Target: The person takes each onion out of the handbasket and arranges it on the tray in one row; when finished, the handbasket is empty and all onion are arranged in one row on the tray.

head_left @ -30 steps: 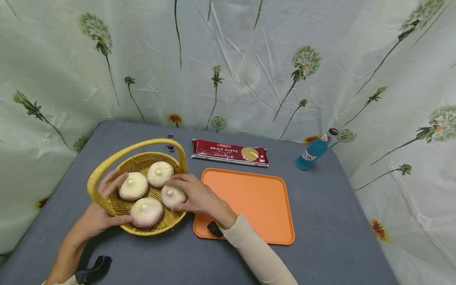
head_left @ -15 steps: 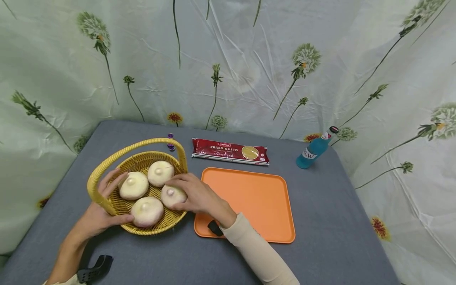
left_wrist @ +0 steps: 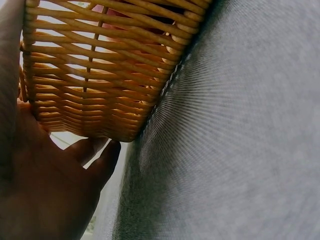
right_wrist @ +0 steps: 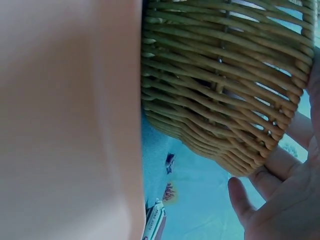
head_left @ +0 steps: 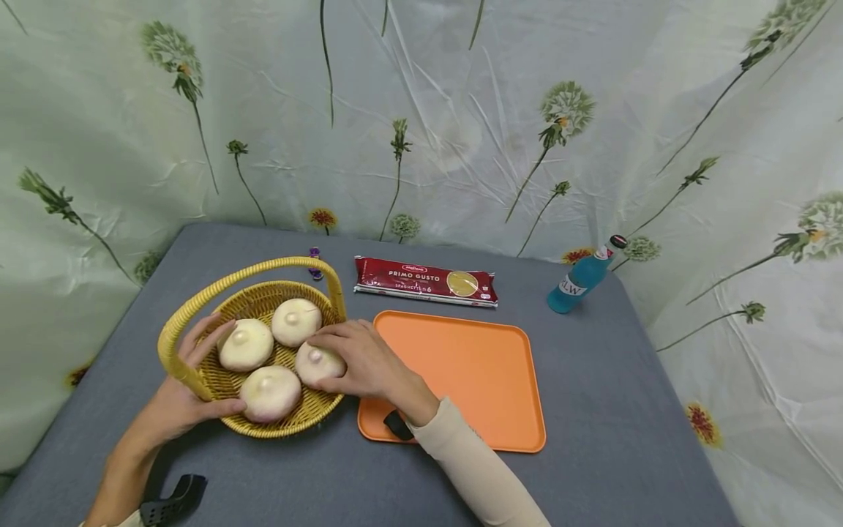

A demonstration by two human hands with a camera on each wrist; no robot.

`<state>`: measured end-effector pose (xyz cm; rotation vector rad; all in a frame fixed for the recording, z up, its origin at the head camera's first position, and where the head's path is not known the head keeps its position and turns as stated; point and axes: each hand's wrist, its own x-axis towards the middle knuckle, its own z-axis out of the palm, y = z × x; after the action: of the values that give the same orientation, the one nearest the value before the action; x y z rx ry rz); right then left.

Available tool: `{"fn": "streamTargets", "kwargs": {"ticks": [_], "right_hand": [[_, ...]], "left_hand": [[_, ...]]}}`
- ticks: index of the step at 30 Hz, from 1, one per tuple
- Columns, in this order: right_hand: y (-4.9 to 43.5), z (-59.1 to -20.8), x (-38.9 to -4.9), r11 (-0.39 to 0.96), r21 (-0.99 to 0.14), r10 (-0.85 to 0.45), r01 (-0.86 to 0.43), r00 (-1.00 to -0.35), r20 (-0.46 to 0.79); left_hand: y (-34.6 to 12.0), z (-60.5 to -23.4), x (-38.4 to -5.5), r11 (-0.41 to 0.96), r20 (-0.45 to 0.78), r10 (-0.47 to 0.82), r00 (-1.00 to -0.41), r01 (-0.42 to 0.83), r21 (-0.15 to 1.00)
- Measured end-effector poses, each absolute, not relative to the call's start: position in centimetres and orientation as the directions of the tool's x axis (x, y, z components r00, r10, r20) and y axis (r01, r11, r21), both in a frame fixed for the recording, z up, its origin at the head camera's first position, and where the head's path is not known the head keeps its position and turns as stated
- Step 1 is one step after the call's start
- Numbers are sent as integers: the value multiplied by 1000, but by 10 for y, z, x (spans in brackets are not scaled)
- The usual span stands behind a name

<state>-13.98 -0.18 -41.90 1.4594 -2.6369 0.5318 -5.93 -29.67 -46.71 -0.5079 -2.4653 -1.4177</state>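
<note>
A yellow wicker basket with an arched handle stands on the left of the table. Several pale, round vegetables with a small central nub and faint purple tinges lie inside; one is the front vegetable. My left hand holds the basket's left side, its thumb over the rim by that vegetable and its fingers spread behind the handle's base. In the left wrist view, fingertips reach round the woven wall. My right hand crosses the right rim and grips the right-hand vegetable between thumb and fingers.
An orange tray lies right of the basket, partly under the right forearm. Behind it is a red spaghetti packet. A blue bottle stands at the back right. A small purple item lies behind the basket. Flowered fabric hangs behind the table.
Both hands keep their places at the basket and the right-hand vegetable. The basket has shifted very slightly left; nothing else has visibly moved.
</note>
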Motion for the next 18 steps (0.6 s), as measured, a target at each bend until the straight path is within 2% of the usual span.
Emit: {"fn": "streamTargets", "kwargs": {"ticks": [8, 18], "right_hand": [[5, -417, -139, 399, -324, -777, -858, -504, 378], [19, -400, -126, 374, -478, -707, -795, -578, 407]], "left_hand": [[-297, -469, -60, 460, 383, 176, -907, 420, 782], [-298, -468, -60, 471, 392, 186, -901, 432, 769]]}}
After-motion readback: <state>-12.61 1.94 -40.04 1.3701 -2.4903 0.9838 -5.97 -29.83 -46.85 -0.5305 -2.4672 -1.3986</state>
